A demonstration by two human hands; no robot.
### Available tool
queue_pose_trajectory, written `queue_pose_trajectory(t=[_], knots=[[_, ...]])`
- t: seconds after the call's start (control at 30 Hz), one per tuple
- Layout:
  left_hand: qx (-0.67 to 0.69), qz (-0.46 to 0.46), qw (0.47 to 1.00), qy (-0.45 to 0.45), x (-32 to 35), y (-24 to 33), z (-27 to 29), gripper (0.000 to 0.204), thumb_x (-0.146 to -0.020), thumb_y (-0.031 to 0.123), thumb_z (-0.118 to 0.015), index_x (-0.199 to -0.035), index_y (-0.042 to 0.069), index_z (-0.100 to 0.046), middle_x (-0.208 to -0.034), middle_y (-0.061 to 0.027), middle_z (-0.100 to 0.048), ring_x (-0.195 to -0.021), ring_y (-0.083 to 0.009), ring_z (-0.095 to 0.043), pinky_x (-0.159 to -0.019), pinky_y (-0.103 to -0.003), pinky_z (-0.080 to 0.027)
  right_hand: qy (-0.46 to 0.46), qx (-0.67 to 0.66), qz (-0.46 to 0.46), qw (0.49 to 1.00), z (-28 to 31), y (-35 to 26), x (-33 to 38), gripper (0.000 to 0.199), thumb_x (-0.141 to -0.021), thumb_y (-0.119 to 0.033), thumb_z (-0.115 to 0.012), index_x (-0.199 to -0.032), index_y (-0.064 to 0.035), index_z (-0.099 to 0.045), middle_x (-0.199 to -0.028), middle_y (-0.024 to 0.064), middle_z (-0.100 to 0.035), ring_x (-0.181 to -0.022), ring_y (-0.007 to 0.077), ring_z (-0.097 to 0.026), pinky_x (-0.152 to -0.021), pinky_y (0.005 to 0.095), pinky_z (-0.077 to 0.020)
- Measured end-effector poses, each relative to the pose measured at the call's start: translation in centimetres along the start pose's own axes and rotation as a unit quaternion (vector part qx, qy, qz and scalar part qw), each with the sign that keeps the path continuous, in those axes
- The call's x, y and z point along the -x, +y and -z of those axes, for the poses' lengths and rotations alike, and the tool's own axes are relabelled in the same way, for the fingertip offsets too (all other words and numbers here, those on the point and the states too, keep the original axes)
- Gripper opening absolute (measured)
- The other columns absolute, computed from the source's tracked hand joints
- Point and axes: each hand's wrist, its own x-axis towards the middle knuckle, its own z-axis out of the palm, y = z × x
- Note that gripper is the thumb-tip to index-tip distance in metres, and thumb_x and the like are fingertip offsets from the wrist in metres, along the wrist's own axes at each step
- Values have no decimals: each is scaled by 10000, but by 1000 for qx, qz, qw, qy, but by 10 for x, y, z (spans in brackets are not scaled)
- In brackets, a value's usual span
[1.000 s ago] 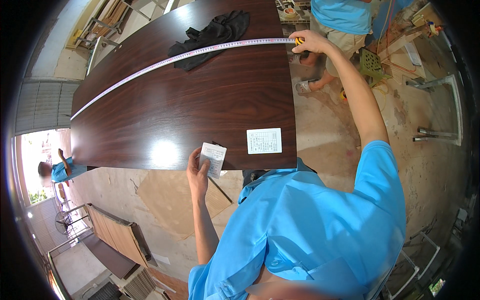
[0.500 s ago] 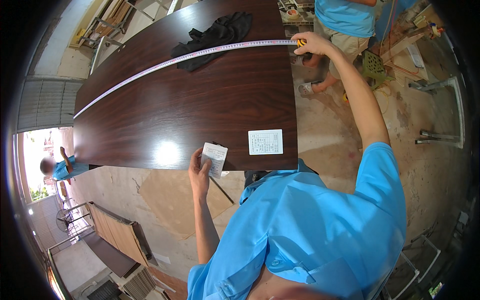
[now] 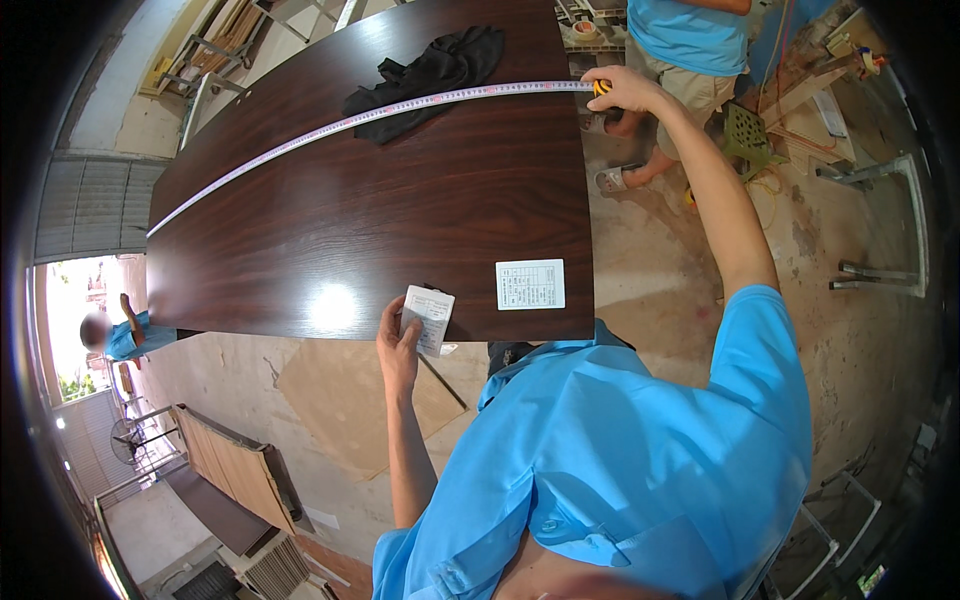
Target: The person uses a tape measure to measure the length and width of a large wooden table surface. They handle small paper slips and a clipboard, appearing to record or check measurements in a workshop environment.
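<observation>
A long dark brown wood-grain panel [image 3: 400, 210] lies in front of me. My right hand [image 3: 627, 90] grips a yellow-and-black tape measure [image 3: 601, 88] at the panel's right edge. Its white blade [image 3: 300, 138] runs out along the panel to the far left end, passing over a crumpled black cloth [image 3: 440, 70]. Close to the near edge, my left hand [image 3: 400, 345] holds a small stack of printed white cards [image 3: 429, 318], thumb on top. Another printed white card [image 3: 530, 285] lies flat on the panel, to the right of that hand.
Beyond the right edge stands a person in a blue shirt [image 3: 690, 35], beside a green plastic stool [image 3: 750, 138]. Another person [image 3: 130, 335] is near the panel's far left end. A metal frame [image 3: 900, 225] stands at right; boards [image 3: 235, 460] and a fan [image 3: 127, 440] are at lower left.
</observation>
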Motion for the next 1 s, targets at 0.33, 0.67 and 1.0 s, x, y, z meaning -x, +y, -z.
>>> queue_pose_trajectory(t=[0.33, 0.67, 1.0], knots=[[-8, 0, 1000, 1, 0, -3, 0, 453, -962, 26, -611, -1405, -46, -555, -1253, -141, -690, -1181, -194, -642, -1034, -326, -481, -7, 2, -3, 1000, -1, 2, 0, 576, -801, -296, -839, -1307, -76, -673, -1147, 151, -720, -1088, 317, -669, -943, 400, -504], [2, 9, 1000, 7, 2, 0, -3, 455, -958, 23, -612, -1403, -51, -553, -1242, -136, -690, -1162, -191, -643, -1021, -320, -480, 20, 5, 25, 999, -5, 13, -2, 587, -772, -342, -868, -1301, -148, -703, -1104, 114, -742, -1058, 305, -690, -908, 422, -520], [11, 7, 1000, 3, 1, -2, -4, 464, -953, 12, -607, -1407, -55, -543, -1253, -143, -682, -1171, -191, -638, -1028, -318, -478, -10, 4, -1, 1000, 1, 3, 4, 582, -810, -321, -833, -1323, -99, -669, -1193, 160, -696, -1141, 345, -641, -976, 417, -489]])
